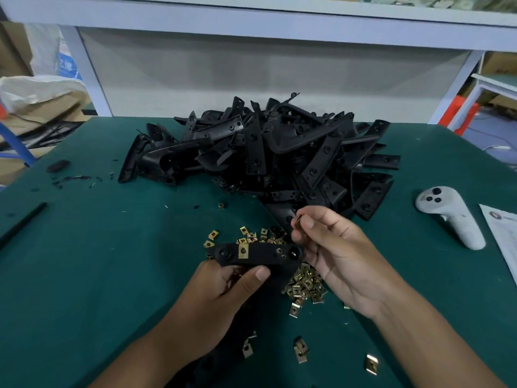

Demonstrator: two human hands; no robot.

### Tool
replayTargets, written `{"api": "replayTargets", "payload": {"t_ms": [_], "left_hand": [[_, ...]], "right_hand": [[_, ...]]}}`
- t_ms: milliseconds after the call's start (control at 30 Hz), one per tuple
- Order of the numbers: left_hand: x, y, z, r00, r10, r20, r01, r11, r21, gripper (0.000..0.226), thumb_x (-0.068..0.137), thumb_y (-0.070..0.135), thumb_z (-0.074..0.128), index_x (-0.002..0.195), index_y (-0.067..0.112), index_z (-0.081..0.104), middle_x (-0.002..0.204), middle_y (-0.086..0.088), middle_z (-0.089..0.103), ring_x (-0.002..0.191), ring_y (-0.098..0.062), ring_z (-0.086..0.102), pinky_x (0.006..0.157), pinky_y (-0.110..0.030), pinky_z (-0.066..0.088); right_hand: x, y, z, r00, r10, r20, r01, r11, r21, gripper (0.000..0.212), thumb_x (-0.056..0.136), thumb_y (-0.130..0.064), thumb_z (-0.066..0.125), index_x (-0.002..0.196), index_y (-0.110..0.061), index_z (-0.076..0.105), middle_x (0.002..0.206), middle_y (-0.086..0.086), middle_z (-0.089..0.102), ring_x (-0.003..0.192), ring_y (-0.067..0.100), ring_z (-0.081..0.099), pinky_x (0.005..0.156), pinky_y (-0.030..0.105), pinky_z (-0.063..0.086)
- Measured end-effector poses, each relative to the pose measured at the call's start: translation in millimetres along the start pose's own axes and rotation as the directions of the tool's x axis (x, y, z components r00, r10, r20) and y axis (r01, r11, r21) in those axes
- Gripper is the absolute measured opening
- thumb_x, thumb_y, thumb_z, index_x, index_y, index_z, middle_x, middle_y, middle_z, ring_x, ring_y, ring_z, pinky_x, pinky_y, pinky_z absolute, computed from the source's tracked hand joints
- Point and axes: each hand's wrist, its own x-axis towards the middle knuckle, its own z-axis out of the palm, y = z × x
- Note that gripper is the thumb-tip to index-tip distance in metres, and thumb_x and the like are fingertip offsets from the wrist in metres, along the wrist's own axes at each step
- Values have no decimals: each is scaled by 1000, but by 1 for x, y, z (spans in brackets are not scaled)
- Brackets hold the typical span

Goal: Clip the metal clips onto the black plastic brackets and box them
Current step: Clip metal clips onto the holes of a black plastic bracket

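So you're holding a flat black plastic bracket with round holes (258,254) in your left hand (223,292), thumb curling over its near edge and fingers wrapping underneath, so that grip is closing firmly on the bracket. One small brass-coloured metal clip (243,251) is already sitting on the bracket, just left of its middle. Your right hand (335,253) is hovering just right of the bracket's far end, and its grip is narrow, pinching another little brass-coloured clip (299,219) between thumb and forefinger, just above the bracket.

Right under and behind both grips, a scatter of loose brass-coloured clips (305,287) is lying on the green matted surface (112,261), with a few strays nearer to you. Beyond your right hand, almost touching the fingers, the big heap of black plastic brackets (265,152) is piling up. Well off to the right of your right grip, a grey handheld controller with dark buttons (450,217) is lying beside a white printed sheet (503,239).
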Motion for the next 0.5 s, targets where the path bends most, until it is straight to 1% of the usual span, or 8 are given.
{"api": "replayTargets", "payload": {"t_ms": [33,100,200,233,300,367,467,500], "left_hand": [[0,2,0,1000,6,-2,-6,1000,9,25,102,50,46,92,56,67,65,39,55,60,23,50,58,6,34],[0,2,-1,1000,7,-11,-7,1000,14,25,101,55,45,88,58,66,56,36,49,51,19,44,52,5,28],[-2,-2,0,999,15,-30,-15,1000,21,26,100,56,45,81,53,63,51,31,44,44,15,39,49,4,25],[-2,-3,0,999,16,-31,-15,999,28,26,100,56,45,81,51,62,50,30,43,43,14,38,48,3,24],[-2,-2,0,1000,7,-27,-6,999,39,26,100,57,45,82,52,63,50,30,43,44,14,38,48,3,25],[-1,-1,0,999,27,-25,-25,997,72,23,103,49,46,86,47,62,56,36,48,49,19,41,51,5,26],[0,0,-1,999,44,-6,-44,995,85,23,104,43,45,87,46,61,60,39,51,52,23,43,53,7,26],[0,0,-1,999,45,-4,-44,996,79,25,104,43,45,87,50,63,59,38,51,51,22,43,52,6,25]], "right_hand": [[0,0,0,1000,7,-7,-7,1000,11,14,83,-21,73,95,-24,80,91,-1,73,78,7,68,66,20,56],[1,1,0,1000,20,-10,-19,999,28,15,85,-19,72,97,-23,79,88,-2,71,74,6,64,59,18,52],[1,0,0,998,62,2,-62,996,70,15,78,-22,78,92,-20,79,85,0,69,73,8,64,59,19,52],[1,0,0,997,76,4,-76,994,81,13,76,-23,79,89,-20,78,83,0,68,72,8,64,60,20,52],[2,1,-1,997,81,3,-81,994,79,8,80,-21,81,85,-21,75,80,0,65,72,8,64,61,20,53],[3,2,-2,997,77,0,-76,994,80,6,81,-18,78,84,-21,74,80,-1,65,72,8,65,62,20,54],[2,1,-1,998,61,25,-63,996,67,12,77,-17,83,85,-23,76,86,-1,70,76,9,67,65,22,56],[2,0,-1,998,55,29,-56,996,68,18,75,-14,87,87,-24,78,91,0,72,79,9,69,67,22,56]]}}
